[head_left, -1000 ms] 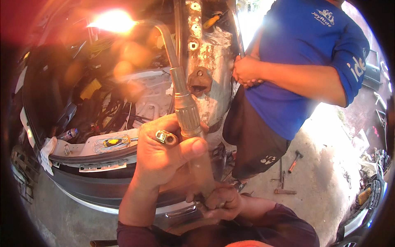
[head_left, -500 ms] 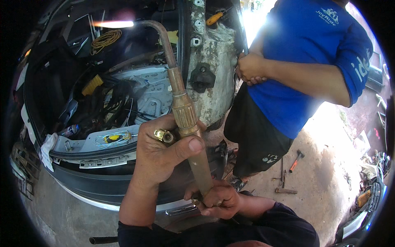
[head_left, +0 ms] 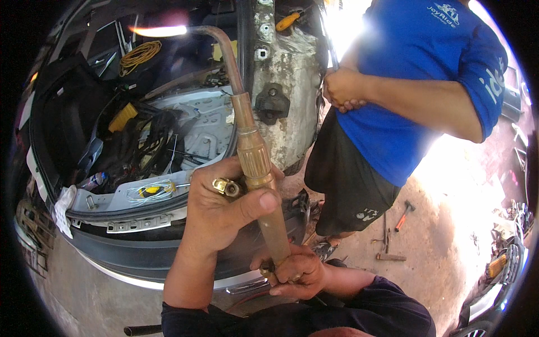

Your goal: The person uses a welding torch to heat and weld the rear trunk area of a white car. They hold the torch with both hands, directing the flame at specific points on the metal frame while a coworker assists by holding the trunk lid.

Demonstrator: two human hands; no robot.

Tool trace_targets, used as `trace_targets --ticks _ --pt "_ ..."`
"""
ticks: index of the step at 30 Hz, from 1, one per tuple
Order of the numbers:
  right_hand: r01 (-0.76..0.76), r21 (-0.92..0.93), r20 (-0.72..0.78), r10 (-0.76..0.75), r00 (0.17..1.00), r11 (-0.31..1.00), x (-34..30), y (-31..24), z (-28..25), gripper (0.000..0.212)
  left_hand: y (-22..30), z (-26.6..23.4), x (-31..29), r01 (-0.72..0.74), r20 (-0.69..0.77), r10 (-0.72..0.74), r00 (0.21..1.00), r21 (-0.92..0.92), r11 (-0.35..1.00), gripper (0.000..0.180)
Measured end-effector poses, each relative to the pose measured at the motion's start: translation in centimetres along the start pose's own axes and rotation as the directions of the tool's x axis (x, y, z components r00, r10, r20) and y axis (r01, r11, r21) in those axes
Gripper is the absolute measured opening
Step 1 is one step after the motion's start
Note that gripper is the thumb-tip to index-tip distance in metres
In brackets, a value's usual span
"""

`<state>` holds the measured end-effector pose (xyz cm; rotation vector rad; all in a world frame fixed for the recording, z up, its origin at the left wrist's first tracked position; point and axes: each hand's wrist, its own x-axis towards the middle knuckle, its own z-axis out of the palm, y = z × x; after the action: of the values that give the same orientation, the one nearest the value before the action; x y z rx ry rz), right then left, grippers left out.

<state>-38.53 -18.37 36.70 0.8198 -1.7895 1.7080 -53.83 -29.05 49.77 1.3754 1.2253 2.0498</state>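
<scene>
A brass gas torch [head_left: 254,154] is lit, and a bright flame [head_left: 160,30] streams left from its bent copper tip. My left hand [head_left: 224,205] is wrapped round the torch's upper body, thumb across the front. Between that hand's fingers a small brass fitting [head_left: 226,187] pokes out; how it is held is partly hidden. Lower down, my right hand [head_left: 297,273] closes round the base of the torch handle, its fingers at a brass valve [head_left: 268,272]. Behind the torch lies the open rear of a car [head_left: 101,247].
A person in a blue shirt [head_left: 410,84] stands at the right with hands clasped. A hammer [head_left: 404,216] and a metal bar [head_left: 390,257] lie on the floor. Inside the car are a coiled yellow cord [head_left: 140,58] and wiring [head_left: 149,140]; an orange-handled tool [head_left: 288,22] rests on the body panel.
The view has shifted slightly, and the torch with its flame appears a little further right. Both hands keep their grip; the flame stays lit.
</scene>
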Motion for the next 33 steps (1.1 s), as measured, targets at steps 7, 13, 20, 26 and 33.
trace_targets --ticks 7,13,20,26,33 --pt "0.057 -0.009 -0.018 -0.057 0.998 0.998 0.0 0.1 -0.3 0.019 -0.7 1.2 0.9 -0.021 -0.037 0.018 0.999 -0.078 0.997 0.052" --pt "0.083 0.036 -0.012 -0.082 0.997 0.996 1.2 -1.6 -0.4 0.018 -2.2 -2.6 3.2 -0.096 -0.022 0.094 0.995 -0.155 0.983 0.073" --pt "0.223 0.027 -0.034 -0.222 0.975 0.975 2.6 -3.1 -0.8 0.019 0.1 -1.5 12.7 -0.185 -0.023 0.311 0.95 0.761 0.621 0.037" --pt "0.284 0.061 -0.069 -0.28 0.958 0.957 4.0 -4.2 -1.3 0.019 5.7 0.2 24.0 -0.489 0.566 0.609 0.556 0.815 -0.311 0.027" --pt "0.397 0.117 -0.127 -0.382 0.915 0.91 5.2 -6.1 -1.3 0.021 15.2 4.5 36.2 -0.235 0.462 0.603 0.65 0.878 -0.418 0.045"
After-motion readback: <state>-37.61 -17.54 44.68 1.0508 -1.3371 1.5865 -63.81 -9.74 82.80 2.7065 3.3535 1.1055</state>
